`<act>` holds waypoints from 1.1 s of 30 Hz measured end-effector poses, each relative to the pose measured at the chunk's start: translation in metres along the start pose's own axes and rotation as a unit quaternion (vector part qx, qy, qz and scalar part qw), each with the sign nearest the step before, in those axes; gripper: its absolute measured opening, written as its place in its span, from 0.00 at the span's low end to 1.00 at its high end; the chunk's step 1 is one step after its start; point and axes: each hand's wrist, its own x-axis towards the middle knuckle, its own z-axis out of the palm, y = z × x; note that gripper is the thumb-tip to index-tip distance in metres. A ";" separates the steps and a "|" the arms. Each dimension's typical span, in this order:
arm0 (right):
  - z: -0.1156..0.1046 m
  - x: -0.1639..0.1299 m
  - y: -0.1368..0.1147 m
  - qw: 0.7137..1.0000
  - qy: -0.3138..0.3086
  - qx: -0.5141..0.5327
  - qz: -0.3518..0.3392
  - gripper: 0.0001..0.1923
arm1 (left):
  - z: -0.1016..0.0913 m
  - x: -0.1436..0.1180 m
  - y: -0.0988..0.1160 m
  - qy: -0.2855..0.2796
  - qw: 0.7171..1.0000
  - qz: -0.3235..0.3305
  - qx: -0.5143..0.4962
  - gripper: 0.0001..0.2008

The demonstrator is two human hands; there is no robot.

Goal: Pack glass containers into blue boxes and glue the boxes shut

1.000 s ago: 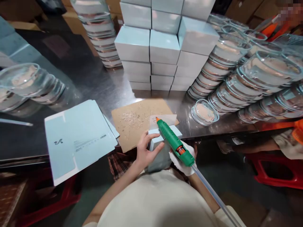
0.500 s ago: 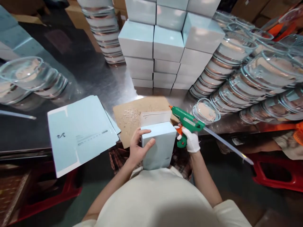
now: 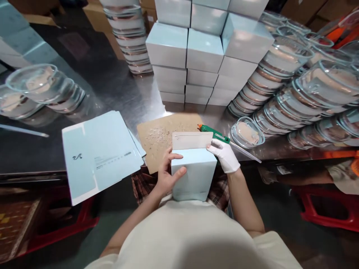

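A light blue carton box (image 3: 194, 179) stands on end at my lap, its white flap (image 3: 192, 140) raised at the top and marked with a line of glue. My bare left hand (image 3: 168, 172) is wrapped round the box's left side, thumb on the near face and fingers over the top. My right hand (image 3: 225, 155), in a white glove with bare fingertips, is closed at the right end of the flap and top edge. Just beyond it a green glue gun (image 3: 215, 134) with an orange tip lies on the table, its handle hidden; a long glue stick (image 3: 246, 152) sticks out behind.
A scrap-covered cardboard sheet (image 3: 157, 140) lies ahead. Flat blue cartons (image 3: 103, 157) are piled at the left. Stacked boxes (image 3: 204, 48) rise at the back, with stacks of clear round containers (image 3: 280, 89) on the right. One small container (image 3: 247, 132) sits by the glue gun.
My right hand has put the glue gun down on the table and moved to the box's flap. A glue line now shows along the flap. My left hand keeps hold of the box.
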 end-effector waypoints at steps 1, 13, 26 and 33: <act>0.004 0.000 0.002 0.999 -0.020 0.032 0.007 0.28 | 0.003 -0.001 -0.001 0.011 1.000 -0.003 -0.011 0.21; -0.017 -0.017 -0.021 0.880 -0.289 -0.222 -0.304 0.21 | -0.008 0.007 -0.019 -0.017 0.997 -0.010 -0.068 0.22; -0.012 -0.017 -0.004 0.881 -0.246 -0.215 -0.341 0.16 | -0.006 0.012 -0.008 -0.037 0.996 -0.001 -0.078 0.19; -0.011 -0.020 -0.009 0.885 -0.251 -0.222 -0.323 0.18 | 0.003 0.010 -0.012 -0.043 0.992 -0.038 -0.113 0.21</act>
